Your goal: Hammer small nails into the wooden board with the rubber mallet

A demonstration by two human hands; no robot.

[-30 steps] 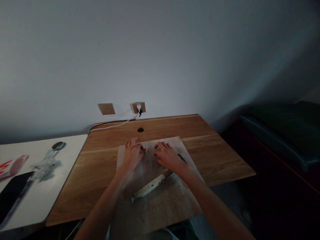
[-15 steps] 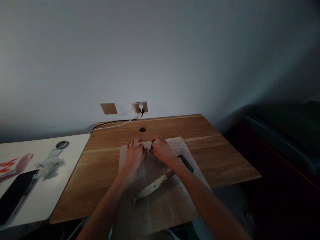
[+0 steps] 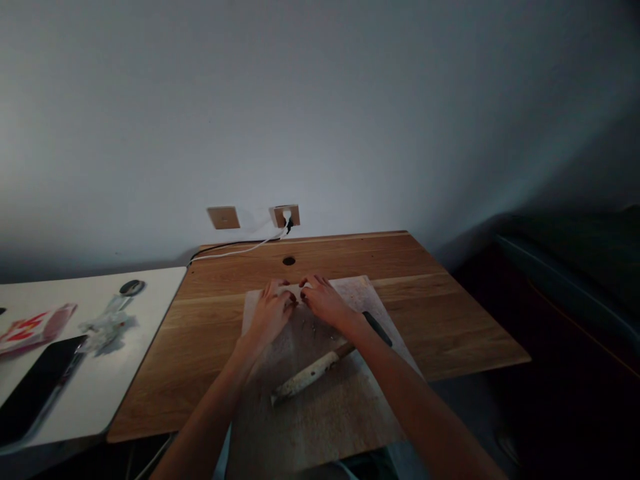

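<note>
Side by side, my left hand (image 3: 274,312) and my right hand (image 3: 324,301) rest near the far edge of a worn wooden board (image 3: 310,427). The fingers of both hands are bent and pinched inward, facing each other across a small gap. What lies between the fingertips is too small and dark to make out. Several tiny metal pieces that look like nails (image 3: 314,327) lie on the board just below the hands. A hammer (image 3: 306,379) lies slanted across the board, its handle worn and whitish, its dark head partly hidden under my right forearm.
Under the board is a wooden tabletop (image 3: 450,327) with a cable hole (image 3: 289,261). At left, a white table (image 3: 105,400) bears a phone (image 3: 43,387), a red-and-white packet (image 3: 40,330), crumpled clear plastic (image 3: 107,328) and a tape roll (image 3: 132,287). Cords run to a wall socket (image 3: 287,215).
The whole view has shifted slightly, so everything sits a little further right. My fingers have moved only slightly; the hammer and metal pieces lie as before.
</note>
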